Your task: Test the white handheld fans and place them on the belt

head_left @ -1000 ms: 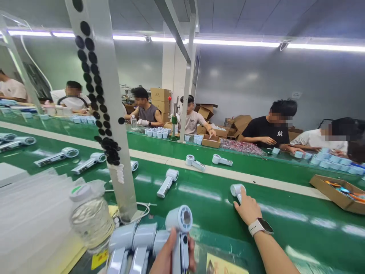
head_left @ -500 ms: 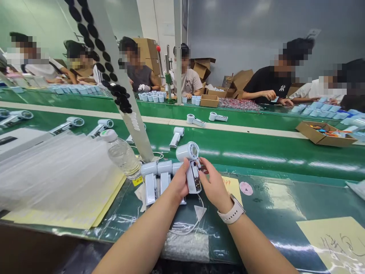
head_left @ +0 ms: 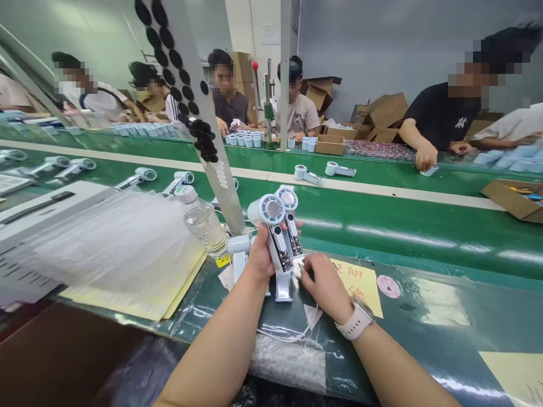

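Two light-blue handheld fans, a front fan and a rear fan, stand tilted side by side in my left hand. Both handles face me with bare circuit boards showing. My left fingers wrap behind them, some tips showing at the far side. My right hand is curled low beside the handles' lower ends, thumb and fingers together; what they pinch is hidden. Just below it a thin white cable loops over the bench. More fans lie under and beside my left hand.
A water bottle and clear plastic bags lie to the left, beside a slanted post. Beyond runs a green conveyor bearing several fans. Yellow paper notes lie at right. Several people work across the belt.
The view has swung left. My left hand now holds two fans with their fronts toward me; my right hand has left the fan's side and dropped lower. A person opposite has reached to the belt.
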{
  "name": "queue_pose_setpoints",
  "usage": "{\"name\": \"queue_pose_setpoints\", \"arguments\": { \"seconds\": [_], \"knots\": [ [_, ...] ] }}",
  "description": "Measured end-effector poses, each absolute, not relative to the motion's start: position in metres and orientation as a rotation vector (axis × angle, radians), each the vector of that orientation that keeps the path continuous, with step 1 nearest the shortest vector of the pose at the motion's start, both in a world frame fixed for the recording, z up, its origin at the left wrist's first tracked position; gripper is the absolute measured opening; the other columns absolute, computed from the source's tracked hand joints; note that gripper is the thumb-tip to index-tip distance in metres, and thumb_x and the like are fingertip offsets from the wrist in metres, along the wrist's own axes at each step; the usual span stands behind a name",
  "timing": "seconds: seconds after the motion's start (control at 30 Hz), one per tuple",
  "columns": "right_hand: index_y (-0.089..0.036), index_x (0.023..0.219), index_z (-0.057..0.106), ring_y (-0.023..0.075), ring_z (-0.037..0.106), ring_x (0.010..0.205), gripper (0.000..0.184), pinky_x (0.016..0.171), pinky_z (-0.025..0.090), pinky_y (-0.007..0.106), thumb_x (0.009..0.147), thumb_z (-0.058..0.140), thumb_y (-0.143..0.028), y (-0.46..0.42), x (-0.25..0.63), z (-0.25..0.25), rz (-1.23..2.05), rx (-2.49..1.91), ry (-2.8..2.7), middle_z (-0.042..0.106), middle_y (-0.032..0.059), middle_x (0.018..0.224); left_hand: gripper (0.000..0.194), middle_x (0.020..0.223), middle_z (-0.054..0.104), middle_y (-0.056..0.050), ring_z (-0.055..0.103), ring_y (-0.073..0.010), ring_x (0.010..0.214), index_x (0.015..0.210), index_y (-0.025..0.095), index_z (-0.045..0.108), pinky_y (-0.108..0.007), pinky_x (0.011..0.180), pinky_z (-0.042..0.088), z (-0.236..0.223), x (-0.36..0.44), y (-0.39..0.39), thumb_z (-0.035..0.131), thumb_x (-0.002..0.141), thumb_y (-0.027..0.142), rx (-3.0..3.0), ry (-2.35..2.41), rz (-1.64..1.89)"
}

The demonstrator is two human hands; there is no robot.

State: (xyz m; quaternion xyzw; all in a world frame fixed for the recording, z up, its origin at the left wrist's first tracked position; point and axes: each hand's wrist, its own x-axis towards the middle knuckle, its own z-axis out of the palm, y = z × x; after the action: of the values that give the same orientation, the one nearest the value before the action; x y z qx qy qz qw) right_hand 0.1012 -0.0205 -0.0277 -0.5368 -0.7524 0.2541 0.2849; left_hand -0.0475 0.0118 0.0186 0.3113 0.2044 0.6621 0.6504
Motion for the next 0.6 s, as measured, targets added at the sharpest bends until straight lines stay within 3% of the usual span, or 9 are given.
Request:
{"name": "queue_pose_setpoints", "arguments": {
  "seconds": [0.07, 0.17, 0.23, 0.37, 0.5, 0.6],
  "knots": [
    [-0.021, 0.083, 0.055, 0.0249, 0.065, 0.076, 0.007, 0.073, 0.051, 0.040, 0.088, 0.052, -0.025, -0.020, 0.112, -0.025, 0.920, -1.382, -1.905, 0.067, 0.0062, 0.077, 0.058, 0.114, 0.072, -0.009, 0.064, -0.0333, 0.117, 0.071, 0.016, 0.068, -0.041, 0.099, 0.051, 0.019, -0.048, 0.012, 0.077, 0.059, 0.071, 0.699, 0.446, 1.500],
    [-0.021, 0.097, 0.058, 0.0200, 0.062, 0.067, 0.023, 0.067, 0.048, 0.034, 0.085, 0.060, -0.040, -0.021, 0.121, -0.020, 1.437, -1.185, -1.595, 0.063, -0.0004, 0.068, 0.056, 0.112, 0.072, -0.009, 0.063, -0.0318, 0.119, 0.071, 0.016, 0.068, -0.039, 0.103, 0.049, 0.019, -0.049, 0.013, 0.076, 0.062, 0.071, 0.667, 0.389, 1.464],
    [-0.019, 0.094, 0.063, 0.0175, 0.057, 0.062, 0.031, 0.063, 0.045, 0.032, 0.081, 0.065, -0.048, -0.022, 0.121, -0.015, 1.610, -1.093, -1.471, 0.059, -0.0020, 0.063, 0.058, 0.111, 0.072, -0.010, 0.062, -0.0311, 0.119, 0.072, 0.016, 0.068, -0.038, 0.102, 0.050, 0.019, -0.049, 0.014, 0.075, 0.061, 0.073, 0.646, 0.363, 1.444],
    [-0.019, 0.072, 0.064, 0.0147, 0.048, 0.057, 0.042, 0.058, 0.040, 0.029, 0.080, 0.067, -0.061, -0.029, 0.112, -0.006, 1.552, -1.062, -1.441, 0.052, -0.0024, 0.057, 0.063, 0.109, 0.072, -0.009, 0.066, -0.0289, 0.112, 0.064, 0.017, 0.062, -0.035, 0.092, 0.054, 0.019, -0.046, 0.013, 0.073, 0.056, 0.079, 0.645, 0.390, 1.434],
    [-0.020, 0.071, 0.059, 0.0135, 0.047, 0.056, 0.050, 0.057, 0.038, 0.028, 0.078, 0.066, -0.069, -0.040, 0.098, -0.007, 1.421, -1.048, -1.317, 0.051, -0.0036, 0.056, 0.064, 0.109, 0.072, -0.007, 0.069, -0.0254, 0.102, 0.061, 0.017, 0.061, -0.033, 0.086, 0.055, 0.020, -0.042, 0.011, 0.074, 0.053, 0.079, 0.656, 0.415, 1.474],
    [-0.022, 0.072, 0.054, 0.0110, 0.038, 0.047, 0.051, 0.049, 0.030, 0.025, 0.080, 0.062, -0.071, -0.047, 0.085, -0.012, 1.433, -1.015, -1.148, 0.043, -0.0075, 0.049, 0.063, 0.108, 0.072, -0.007, 0.069, -0.0252, 0.099, 0.062, 0.017, 0.062, -0.034, 0.085, 0.055, 0.018, -0.037, 0.009, 0.074, 0.053, 0.078, 0.681, 0.436, 1.531]
  ]
}}
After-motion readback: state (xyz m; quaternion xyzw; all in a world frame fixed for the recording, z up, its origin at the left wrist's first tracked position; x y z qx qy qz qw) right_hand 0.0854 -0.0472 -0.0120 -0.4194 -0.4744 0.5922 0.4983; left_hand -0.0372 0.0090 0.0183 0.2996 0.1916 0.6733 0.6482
